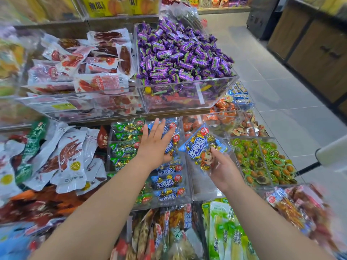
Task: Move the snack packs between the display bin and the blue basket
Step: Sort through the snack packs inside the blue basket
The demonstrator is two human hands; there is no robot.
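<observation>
2 hands point(155, 145) point(223, 171), 1 blue snack pk point(202, 145) in rt.

Left hand point(155, 145) and right hand point(223, 169): both bare. Left forearm point(105, 203) and right forearm point(266, 222) bare too, uncovered all the way to the frame edge. Outlines go soft with blur low down.
</observation>
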